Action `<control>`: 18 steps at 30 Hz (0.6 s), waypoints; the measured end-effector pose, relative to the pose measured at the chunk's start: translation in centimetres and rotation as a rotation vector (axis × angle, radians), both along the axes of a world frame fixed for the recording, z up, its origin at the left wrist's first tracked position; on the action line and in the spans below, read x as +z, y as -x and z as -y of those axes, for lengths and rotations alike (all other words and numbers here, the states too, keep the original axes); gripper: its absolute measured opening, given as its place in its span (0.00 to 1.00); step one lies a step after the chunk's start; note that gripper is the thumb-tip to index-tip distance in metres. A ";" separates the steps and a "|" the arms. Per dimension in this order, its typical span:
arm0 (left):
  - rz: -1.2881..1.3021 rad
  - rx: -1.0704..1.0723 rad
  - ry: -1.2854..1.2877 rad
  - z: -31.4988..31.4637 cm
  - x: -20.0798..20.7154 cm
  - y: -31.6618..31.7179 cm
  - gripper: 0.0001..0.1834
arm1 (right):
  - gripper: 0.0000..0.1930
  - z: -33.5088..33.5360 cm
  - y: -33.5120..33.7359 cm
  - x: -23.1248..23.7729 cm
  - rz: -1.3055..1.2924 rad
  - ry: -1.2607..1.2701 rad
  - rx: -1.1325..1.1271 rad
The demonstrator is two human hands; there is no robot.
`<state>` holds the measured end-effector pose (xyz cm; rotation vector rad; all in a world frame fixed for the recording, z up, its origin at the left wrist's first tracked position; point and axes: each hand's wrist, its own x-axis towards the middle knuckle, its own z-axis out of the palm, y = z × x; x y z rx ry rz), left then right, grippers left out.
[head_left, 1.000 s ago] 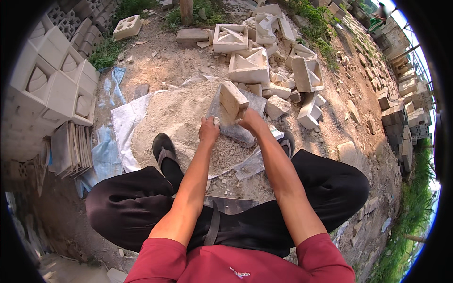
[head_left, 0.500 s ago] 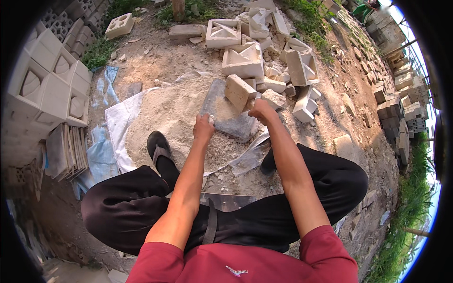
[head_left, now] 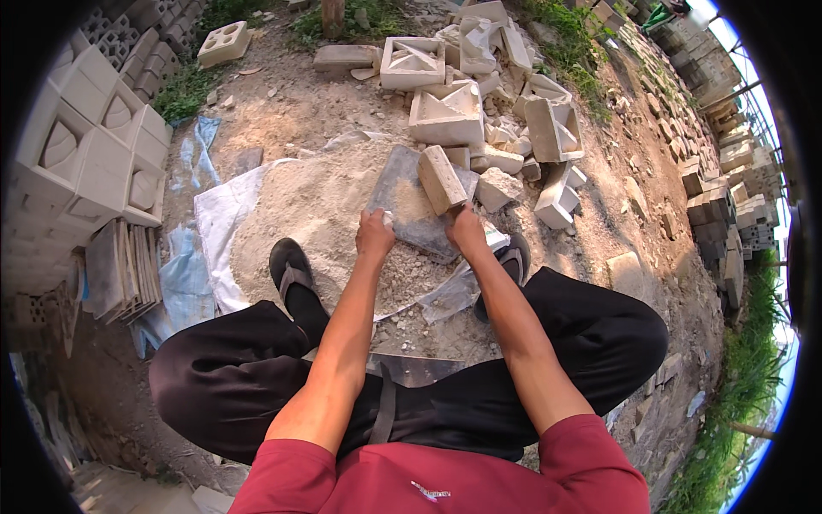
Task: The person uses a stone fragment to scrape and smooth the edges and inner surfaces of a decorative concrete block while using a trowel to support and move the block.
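Note:
My right hand (head_left: 467,230) is closed at the near end of a tan rectangular block (head_left: 440,180). The block is tilted above a dark grey slab (head_left: 396,176); whether a handle lies under my fingers is hidden. Beside the slab's near left edge, my left hand (head_left: 374,233) is closed on a small whitish chunk (head_left: 388,219), mostly covered by the fingers. Pale crumbs and dust lie on the slab, which rests on a heap of sandy rubble (head_left: 300,206) between my feet.
A white sheet (head_left: 224,214) lies under the heap. Beyond the slab are broken pale molded blocks (head_left: 447,113) and rubble. Stacked blocks (head_left: 94,137) and leaning thin boards (head_left: 120,270) stand at left. More grey blocks (head_left: 711,197) are piled at right.
My right hand has moved nearer and slightly lower, and the tan block has swung to a steeper angle. My left hand stays beside the slab. The view has shifted slightly.

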<state>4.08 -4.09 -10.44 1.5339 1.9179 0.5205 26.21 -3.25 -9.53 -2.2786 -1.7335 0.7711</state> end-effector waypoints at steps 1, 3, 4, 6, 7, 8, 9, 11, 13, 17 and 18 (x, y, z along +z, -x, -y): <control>0.008 -0.010 -0.007 -0.2 0.1 0.1 0.22 | 0.33 -0.5 0.1 0.0 0.033 0.009 -0.003; 0.026 -0.014 -0.018 -0.2 -0.1 0.2 0.22 | 0.28 -3.2 -0.3 1.9 0.088 0.195 0.030; 0.005 -0.018 -0.011 0.3 -0.5 1.3 0.22 | 0.25 -5.1 0.7 4.2 0.083 0.383 0.071; -0.021 -0.035 -0.011 0.5 -0.3 1.4 0.22 | 0.19 -6.3 0.0 6.0 -0.058 0.358 0.073; -0.011 -0.035 -0.038 0.2 -0.1 1.1 0.22 | 0.20 -6.4 -0.1 5.5 -0.106 0.338 0.025; -0.017 -0.030 -0.021 0.2 -0.1 1.6 0.22 | 0.23 -5.8 0.1 5.0 -0.150 0.328 -0.023; -0.008 -0.032 -0.008 0.0 0.1 1.2 0.22 | 0.25 -3.8 0.4 2.7 -0.111 0.096 -0.037; 0.023 -0.040 0.018 -0.1 0.7 -0.2 0.22 | 0.32 0.9 0.9 -2.3 -0.116 -0.208 -0.088; 0.034 -0.002 -0.025 -0.5 0.6 0.2 0.22 | 0.32 -1.2 2.5 -0.1 0.008 -0.059 -0.003; 0.023 0.009 -0.019 -0.2 0.0 1.2 0.22 | 0.21 -5.8 2.5 5.2 -0.180 0.350 0.042; 0.026 0.003 -0.010 0.1 -0.1 1.1 0.23 | 0.21 -5.8 2.1 4.6 -0.299 0.359 -0.054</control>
